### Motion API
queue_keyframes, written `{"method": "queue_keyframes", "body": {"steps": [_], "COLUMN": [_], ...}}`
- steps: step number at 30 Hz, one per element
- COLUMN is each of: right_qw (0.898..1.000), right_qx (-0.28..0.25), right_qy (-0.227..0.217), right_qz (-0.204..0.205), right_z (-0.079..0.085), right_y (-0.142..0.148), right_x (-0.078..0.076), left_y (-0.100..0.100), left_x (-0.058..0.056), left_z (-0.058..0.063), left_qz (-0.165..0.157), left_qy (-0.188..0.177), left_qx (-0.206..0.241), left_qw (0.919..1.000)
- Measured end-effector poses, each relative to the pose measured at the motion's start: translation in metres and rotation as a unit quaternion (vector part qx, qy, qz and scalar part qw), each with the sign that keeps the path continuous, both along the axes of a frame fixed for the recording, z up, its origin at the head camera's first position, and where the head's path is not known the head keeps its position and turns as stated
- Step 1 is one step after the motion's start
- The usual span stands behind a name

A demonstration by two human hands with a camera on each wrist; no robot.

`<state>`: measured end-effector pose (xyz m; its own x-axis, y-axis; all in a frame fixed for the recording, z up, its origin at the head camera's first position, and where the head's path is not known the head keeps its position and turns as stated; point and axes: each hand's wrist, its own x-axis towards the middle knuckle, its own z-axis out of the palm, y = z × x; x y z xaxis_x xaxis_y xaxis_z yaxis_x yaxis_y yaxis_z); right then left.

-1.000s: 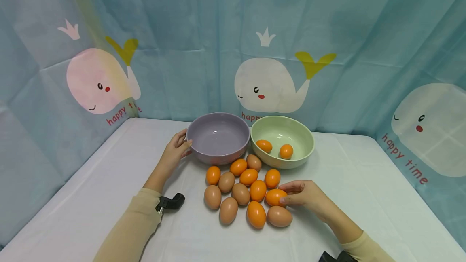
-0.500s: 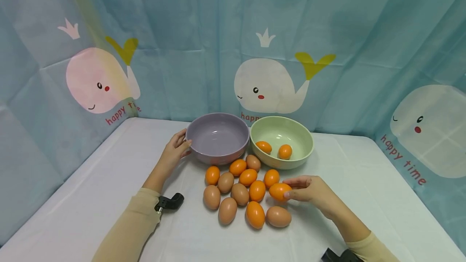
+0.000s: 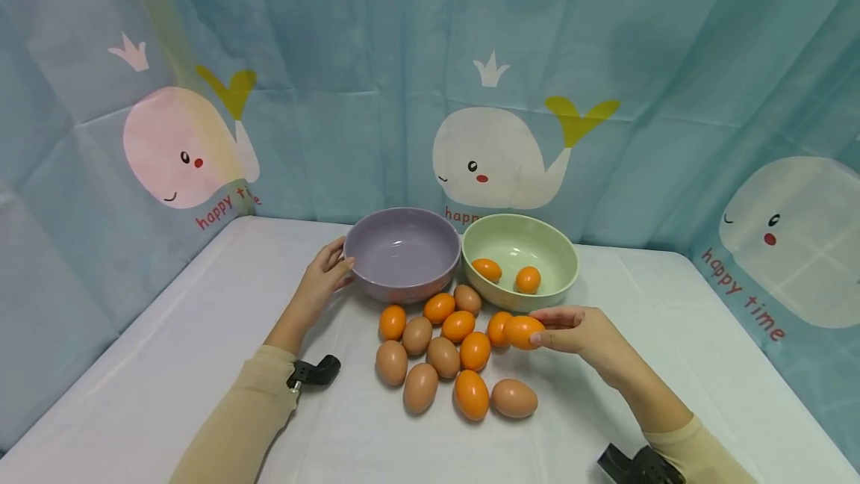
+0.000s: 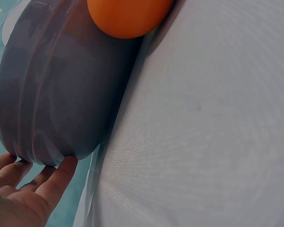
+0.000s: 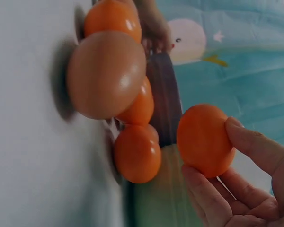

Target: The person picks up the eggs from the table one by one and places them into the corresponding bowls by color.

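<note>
My right hand (image 3: 581,338) pinches an orange egg (image 3: 522,332) between thumb and fingertips, raised off the cloth just in front of the green bowl (image 3: 558,291). The right wrist view shows this orange egg (image 5: 203,139) clear of the other eggs. My left hand (image 3: 317,282) rests against the left side of the purple bowl (image 3: 403,264); in the left wrist view its fairly straight fingertips (image 4: 68,163) touch the outer wall. Several brown eggs (image 3: 420,388) and orange eggs (image 3: 472,396) lie loose in front of the bowls. Two orange eggs (image 3: 528,280) lie inside the green bowl.
Both bowls stand side by side at the back of a white-clothed table (image 3: 222,305). Behind them hangs a blue curtain (image 3: 349,95) printed with whales. Black wrist mounts (image 3: 316,372) sit on both forearms. One brown egg (image 3: 514,399) lies nearest the front right.
My right hand has lifted the orange egg from among the loose eggs and carried it up towards the green bowl. The left hand and both bowls stay where they were.
</note>
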<state>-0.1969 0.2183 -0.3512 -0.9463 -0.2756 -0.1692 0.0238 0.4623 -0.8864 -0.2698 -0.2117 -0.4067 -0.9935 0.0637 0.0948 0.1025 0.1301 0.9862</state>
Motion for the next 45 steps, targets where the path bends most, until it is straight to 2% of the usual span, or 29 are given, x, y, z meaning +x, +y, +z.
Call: {"method": "queue_keyframes", "body": {"steps": [10,17,30,37,45], "right_qw": [0.999,0.998,0.996,0.993,0.987], "right_qx": [-0.045,-0.062,-0.051,-0.051,-0.068], "right_qy": [0.003,-0.001,-0.007,0.001,0.0], "right_qz": [0.009,-0.015,-0.079,-0.109,-0.147], "right_z": [0.026,0.033,0.023,0.018,0.002], "right_y": [-0.003,-0.007,-0.022,-0.035,-0.047], "right_x": [-0.022,-0.046,-0.1,-0.122,-0.141], "left_y": [0.0,0.0,0.0,0.0,0.001], "left_x": [0.003,0.002,0.001,0.002,0.002], "left_z": [0.002,0.002,0.002,0.002,0.002], "left_qz": [0.003,0.002,0.006,0.005,0.003], "left_qy": [-0.003,-0.004,-0.005,-0.005,-0.005], "left_qx": [0.004,0.004,0.003,0.005,0.005], "left_qw": [1.0,1.0,1.0,1.0,1.0]}}
